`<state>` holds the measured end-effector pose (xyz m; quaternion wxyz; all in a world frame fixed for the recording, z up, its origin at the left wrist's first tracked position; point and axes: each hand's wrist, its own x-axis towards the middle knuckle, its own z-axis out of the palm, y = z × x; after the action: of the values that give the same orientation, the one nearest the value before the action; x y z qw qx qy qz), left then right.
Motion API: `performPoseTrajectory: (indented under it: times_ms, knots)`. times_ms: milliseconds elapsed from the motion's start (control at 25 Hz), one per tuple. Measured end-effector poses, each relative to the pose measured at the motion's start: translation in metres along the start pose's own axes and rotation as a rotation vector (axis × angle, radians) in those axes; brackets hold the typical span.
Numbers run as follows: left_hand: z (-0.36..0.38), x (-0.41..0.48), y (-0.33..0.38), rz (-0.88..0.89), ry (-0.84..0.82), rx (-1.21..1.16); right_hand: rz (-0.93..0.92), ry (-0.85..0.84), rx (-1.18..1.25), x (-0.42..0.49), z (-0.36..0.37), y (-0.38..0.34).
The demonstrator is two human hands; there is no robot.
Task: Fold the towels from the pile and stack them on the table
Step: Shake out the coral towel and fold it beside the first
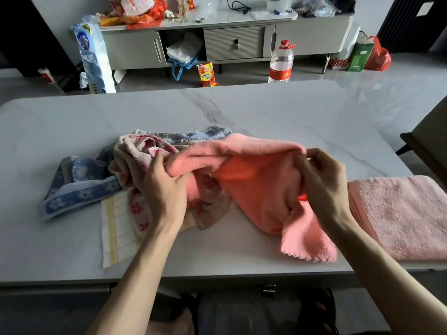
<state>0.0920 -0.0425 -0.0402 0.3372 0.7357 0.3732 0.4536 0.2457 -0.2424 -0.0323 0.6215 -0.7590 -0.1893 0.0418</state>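
Note:
A coral-pink towel (254, 180) hangs crumpled between my hands, lifted just above the marble table (217, 110). My left hand (167, 187) grips its left end with curled fingers. My right hand (321, 180) pinches its upper right edge. Under and left of it lies the pile: a beige towel with red flowers (137, 151), a blue flowered towel (79, 187) and a white cloth with yellow stripes (116, 228). A folded light-pink towel (401, 216) lies flat at the table's right front.
Behind the table stand a water bottle (280, 61), a snack packet (206, 74) and a low cabinet (232, 42) with clutter on top. A dark chair (425, 146) stands at the right. The table's near edge runs just below my forearms.

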Motion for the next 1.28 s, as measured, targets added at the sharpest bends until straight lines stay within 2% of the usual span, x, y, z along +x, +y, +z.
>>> performPoseTrajectory:
  times_ms: [40,80,120,160,200,240,280,320,400,480,520,640,800,920,1000,1160,1280]
  knots:
    - [-0.004,-0.002,0.006,0.208,0.092,0.09,-0.093,-0.107,-0.055,-0.004,0.0,0.0]
    - [-0.007,-0.003,0.005,0.38,0.068,0.138,-0.175,-0.274,-0.157,-0.008,-0.002,-0.001]
    - [-0.008,-0.006,0.002,0.492,-0.06,0.178,-0.252,-0.475,-0.313,-0.011,-0.005,0.0]
    - [-0.007,-0.008,-0.008,0.563,-0.26,0.243,-0.31,-0.661,-0.497,-0.014,-0.006,0.001]
    - [-0.006,-0.01,-0.02,0.577,-0.513,0.331,-0.348,-0.786,-0.659,-0.016,-0.006,0.005]
    - [-0.006,-0.013,-0.032,0.547,-0.745,0.428,-0.347,-0.836,-0.738,-0.016,-0.006,0.009]
    - [-0.007,-0.017,-0.039,0.479,-0.901,0.475,-0.295,-0.805,-0.736,-0.016,-0.005,0.011]
    - [-0.008,-0.019,-0.044,0.379,-0.953,0.445,-0.229,-0.71,-0.69,-0.014,-0.003,0.012]
    - [-0.009,-0.018,-0.043,0.208,-0.796,0.286,-0.224,-0.446,-0.629,-0.012,0.003,0.016]
    - [-0.005,-0.015,-0.04,0.176,-0.57,0.298,-0.323,-0.3,-0.562,-0.012,0.013,0.016]
    - [-0.001,-0.015,-0.039,0.137,-0.516,0.309,-0.332,-0.33,-0.548,-0.013,0.019,0.015]
    - [0.013,-0.019,-0.039,-0.071,-0.505,0.267,-0.382,-0.54,-0.609,-0.018,0.032,0.017]
    - [0.015,-0.009,-0.037,-0.142,-0.503,0.199,-0.662,-0.581,-0.56,-0.028,0.035,0.013]
    - [0.011,-0.003,-0.028,-0.255,-0.562,-0.023,-0.784,-0.775,-0.534,-0.039,0.039,0.014]
    - [0.011,-0.003,-0.023,-0.353,-0.623,-0.122,-0.764,-0.877,-0.537,-0.045,0.041,0.012]
    - [0.004,-0.004,-0.019,-0.357,-0.737,-0.27,-0.652,-0.938,-0.455,-0.045,0.035,0.002]
    - [-0.002,-0.001,-0.011,-0.43,-0.748,-0.459,-0.475,-0.839,-0.351,-0.046,0.031,-0.001]
